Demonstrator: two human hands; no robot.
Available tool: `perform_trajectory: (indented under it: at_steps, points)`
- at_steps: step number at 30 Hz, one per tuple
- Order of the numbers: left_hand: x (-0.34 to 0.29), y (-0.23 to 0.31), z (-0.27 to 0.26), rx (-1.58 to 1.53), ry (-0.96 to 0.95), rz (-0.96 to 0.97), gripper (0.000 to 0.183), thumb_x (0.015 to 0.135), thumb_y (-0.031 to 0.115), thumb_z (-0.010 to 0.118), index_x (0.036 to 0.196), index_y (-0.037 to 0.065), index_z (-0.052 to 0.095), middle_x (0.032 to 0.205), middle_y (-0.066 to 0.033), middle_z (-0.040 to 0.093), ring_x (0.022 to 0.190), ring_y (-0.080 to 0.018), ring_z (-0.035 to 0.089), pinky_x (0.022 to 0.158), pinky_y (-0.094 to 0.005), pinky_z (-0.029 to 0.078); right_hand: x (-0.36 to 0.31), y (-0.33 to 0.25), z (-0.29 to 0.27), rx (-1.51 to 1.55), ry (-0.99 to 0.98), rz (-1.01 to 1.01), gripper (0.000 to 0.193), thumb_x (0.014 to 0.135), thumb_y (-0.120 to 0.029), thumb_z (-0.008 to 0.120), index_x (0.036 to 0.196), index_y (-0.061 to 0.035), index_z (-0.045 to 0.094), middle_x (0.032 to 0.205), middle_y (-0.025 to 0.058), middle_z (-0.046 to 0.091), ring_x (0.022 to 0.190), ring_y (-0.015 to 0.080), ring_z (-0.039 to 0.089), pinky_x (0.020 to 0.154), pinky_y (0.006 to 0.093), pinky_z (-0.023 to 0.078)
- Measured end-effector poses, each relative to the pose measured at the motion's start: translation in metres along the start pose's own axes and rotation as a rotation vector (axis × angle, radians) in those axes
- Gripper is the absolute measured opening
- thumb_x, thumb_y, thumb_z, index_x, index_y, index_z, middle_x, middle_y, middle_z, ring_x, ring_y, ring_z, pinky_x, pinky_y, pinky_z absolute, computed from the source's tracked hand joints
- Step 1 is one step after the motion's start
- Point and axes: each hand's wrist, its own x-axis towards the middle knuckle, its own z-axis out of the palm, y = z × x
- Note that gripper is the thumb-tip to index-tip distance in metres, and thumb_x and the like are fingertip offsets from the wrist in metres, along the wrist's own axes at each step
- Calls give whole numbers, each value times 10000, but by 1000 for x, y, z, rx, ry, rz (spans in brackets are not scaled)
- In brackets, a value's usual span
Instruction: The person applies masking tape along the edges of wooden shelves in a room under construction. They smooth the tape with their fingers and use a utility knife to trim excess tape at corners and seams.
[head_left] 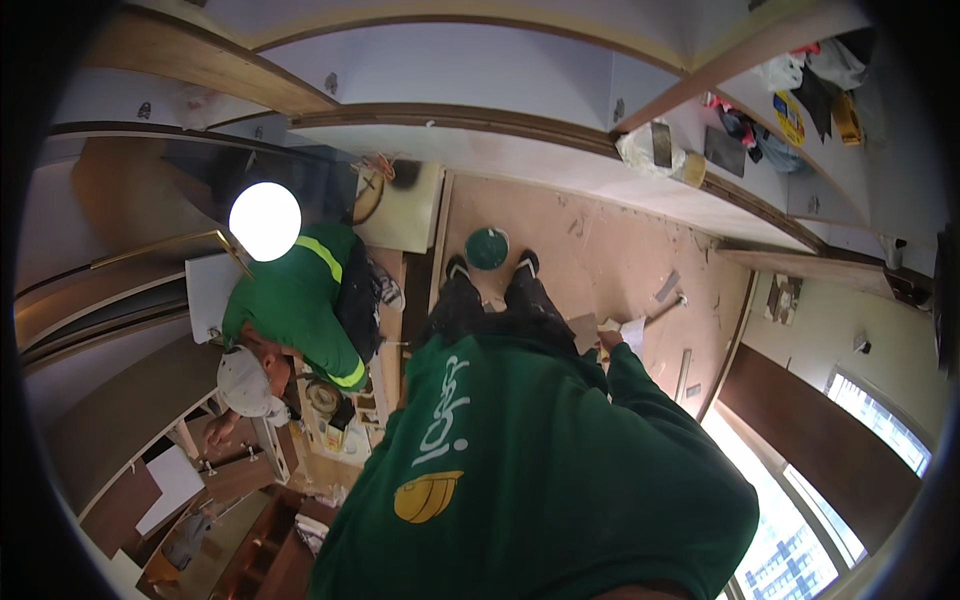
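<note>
My right hand (608, 340) reaches out past my right side, its fingers closed. A white sheet-like piece (632, 333) and a flat brown piece (583, 332) lie right against it; which of them it grips is too small to tell. My left hand is not seen, hidden behind my green top (520, 440). Just beyond my right hand is a stick-like tool (664, 308) with a pale end. Close by lies a grey flat strip (667, 286). A round tub with a green inside (487, 248) stands in front of my shoes.
A co-worker in green (290, 300) and a pale cap bends over at the left, one hand reaching toward an open cabinet (210, 455). Built-in shelves (480, 80) run along the far side, with bags and loose things at right. A bright window (790, 530) is at lower right.
</note>
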Motion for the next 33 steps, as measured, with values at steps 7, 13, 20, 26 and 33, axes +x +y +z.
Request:
perform_trajectory:
  at_steps: [7,13,20,26,33]
  points:
    - [63,54,-16,-342,-56,109,268,1004,262,704,1072,4,723,920,-66,748,868,-239,711,790,-389,559,-9,-177,-48,270,346,-144,392,924,-338,745,1123,-4,693,885,91,754,768,198,722,671,431,592]
    - [94,143,-57,-302,-33,221,372,981,269,751,1192,-28,673,1021,-82,729,931,-188,680,847,-338,551,-45,-289,-40,230,478,-430,345,906,-276,737,1042,37,688,867,119,744,778,203,712,729,369,563]
    - [63,336,-86,-144,-163,731,450,994,243,729,1332,-32,616,1107,-120,724,1015,-184,672,912,-331,528,-120,-340,19,462,595,-592,345,905,-297,717,1037,19,676,923,126,737,876,214,701,809,374,525]
    - [28,477,-83,-130,-168,1131,379,1010,221,701,1318,9,643,1138,-130,738,1043,-207,697,930,-349,536,-177,-334,30,405,790,-532,320,917,-288,735,1040,4,688,897,135,724,831,206,688,760,380,525]
    - [-8,621,-111,-133,-44,1472,340,1030,238,680,1301,34,669,1235,-134,739,1110,-238,706,943,-375,545,-211,-352,9,334,1000,-592,335,886,-235,797,1064,23,680,855,158,693,765,235,677,728,379,527]
